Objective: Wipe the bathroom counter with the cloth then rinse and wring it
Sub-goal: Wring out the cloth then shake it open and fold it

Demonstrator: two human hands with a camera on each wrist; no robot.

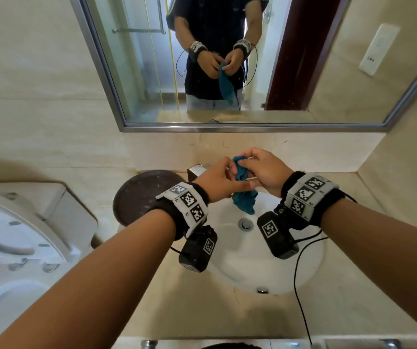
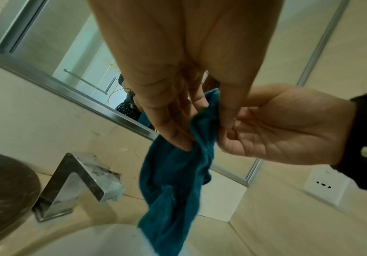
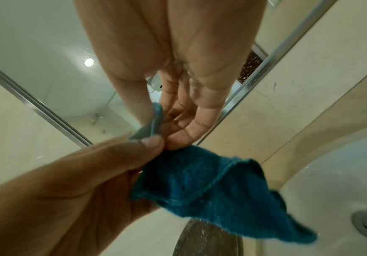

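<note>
A teal cloth hangs bunched over the back of the white sink, set in the beige counter. My left hand pinches its upper part from the left. My right hand pinches the top from the right, thumb against fingers. In the left wrist view the left fingers press into the cloth while the right hand holds its edge. The right wrist view has the right fingers and the left thumb meeting on the cloth, which droops toward the basin.
A square chrome faucet stands behind the left hand. A dark round disc lies on the counter left of the sink. A toilet is at far left. The mirror and a wall socket are behind. The drain sits mid-basin.
</note>
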